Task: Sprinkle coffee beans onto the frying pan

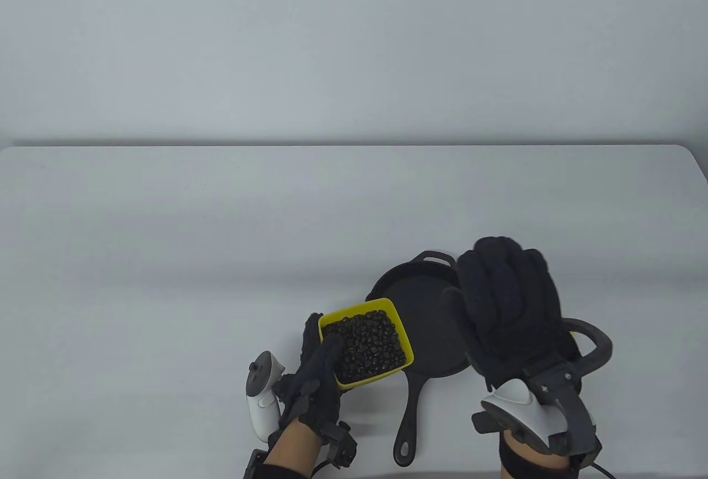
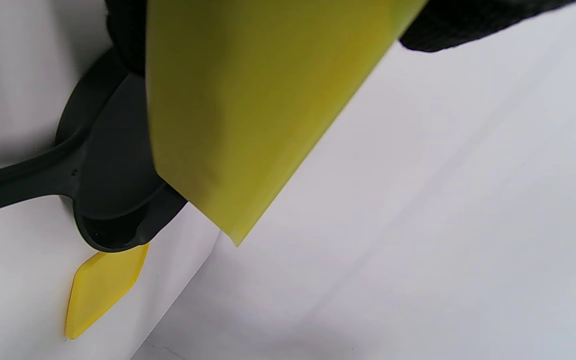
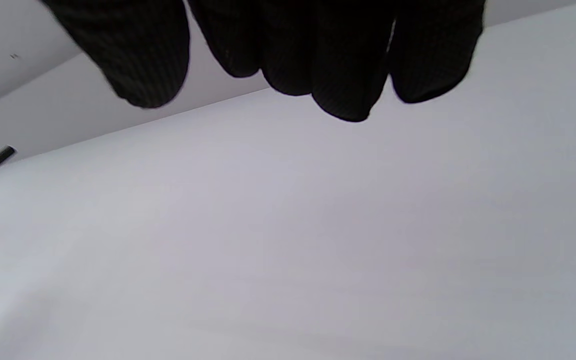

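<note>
A yellow square tub [image 1: 366, 343] full of dark coffee beans [image 1: 368, 346] is gripped by my left hand [image 1: 321, 349], thumb inside the near-left rim and fingers behind it. It is held over the left edge of the black cast-iron frying pan [image 1: 423, 329], whose handle [image 1: 408, 429] points toward me. The left wrist view shows the tub's underside [image 2: 248, 110] above the pan [image 2: 113, 170]. My right hand [image 1: 481, 274] hovers open over the pan's right side, fingers [image 3: 318, 65] stretched out and holding nothing. The visible pan floor shows no beans.
A flat yellow piece [image 2: 103, 287] lies on the white table [image 1: 221, 258] just beyond the pan; in the table view only a sliver of it [image 1: 572, 335] shows beside my right wrist. The table's far edge [image 1: 354, 145] meets a grey wall.
</note>
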Tool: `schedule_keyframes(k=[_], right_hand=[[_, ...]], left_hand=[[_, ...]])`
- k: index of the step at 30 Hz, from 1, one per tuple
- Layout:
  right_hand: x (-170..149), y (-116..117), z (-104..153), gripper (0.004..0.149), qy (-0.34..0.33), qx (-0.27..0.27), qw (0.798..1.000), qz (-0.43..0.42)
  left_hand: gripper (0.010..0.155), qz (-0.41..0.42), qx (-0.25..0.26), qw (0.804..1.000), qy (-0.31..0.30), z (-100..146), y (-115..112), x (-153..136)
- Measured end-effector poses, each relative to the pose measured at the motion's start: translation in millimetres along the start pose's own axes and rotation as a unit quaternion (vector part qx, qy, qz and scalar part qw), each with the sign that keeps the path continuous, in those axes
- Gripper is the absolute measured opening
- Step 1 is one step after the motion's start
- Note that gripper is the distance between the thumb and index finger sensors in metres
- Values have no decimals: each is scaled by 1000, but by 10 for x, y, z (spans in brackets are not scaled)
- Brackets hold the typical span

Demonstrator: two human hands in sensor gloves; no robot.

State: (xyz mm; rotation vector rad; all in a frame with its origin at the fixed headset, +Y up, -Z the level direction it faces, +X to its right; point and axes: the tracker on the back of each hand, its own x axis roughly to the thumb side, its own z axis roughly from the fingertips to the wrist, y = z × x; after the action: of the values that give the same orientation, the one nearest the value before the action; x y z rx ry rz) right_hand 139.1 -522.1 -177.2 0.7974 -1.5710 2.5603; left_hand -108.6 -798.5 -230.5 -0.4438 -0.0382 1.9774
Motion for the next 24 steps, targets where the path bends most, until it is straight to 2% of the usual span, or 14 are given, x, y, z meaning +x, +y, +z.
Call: schedule_keyframes(k=[1,3,6,7,8,10,11,13,15,19,24], right_hand=[[82,82,-1,64,-21,5,1000,-15],[239,319,11,67,-64,66,995,-45],[431,770,47,74,-94,222,965,-101],[484,998,97,71,-79,306,936,-154],[493,1109,137,71,-61,339,919,-194],[509,1329,240,75,-4,436,856,-278],[497,1416,288,78,14,463,833,-304],[461,1551,358,81,40,494,810,-314],[435,1669,448,86,60,539,773,-328],[505,1821,580,90,66,570,747,-334],[578,1943,661,81,90,568,718,-392]], left_hand=[[83,-1,0,1000,0,-3,-8,-6],[83,-1,0,1000,-2,-17,-24,-20],[83,0,2,1000,-5,-34,-49,-40],[83,0,5,1000,-7,-36,-59,-47],[83,1,6,1000,-9,-37,-62,-51],[83,6,9,1000,-11,-32,-64,-61],[83,7,10,1000,-12,-27,-61,-59],[83,2,10,1000,-17,-17,-58,-46],[83,-2,10,1000,-23,-9,-62,-36],[83,-13,6,1000,-28,-9,-120,-38],[82,-8,2,1000,-20,-12,-152,-37]])
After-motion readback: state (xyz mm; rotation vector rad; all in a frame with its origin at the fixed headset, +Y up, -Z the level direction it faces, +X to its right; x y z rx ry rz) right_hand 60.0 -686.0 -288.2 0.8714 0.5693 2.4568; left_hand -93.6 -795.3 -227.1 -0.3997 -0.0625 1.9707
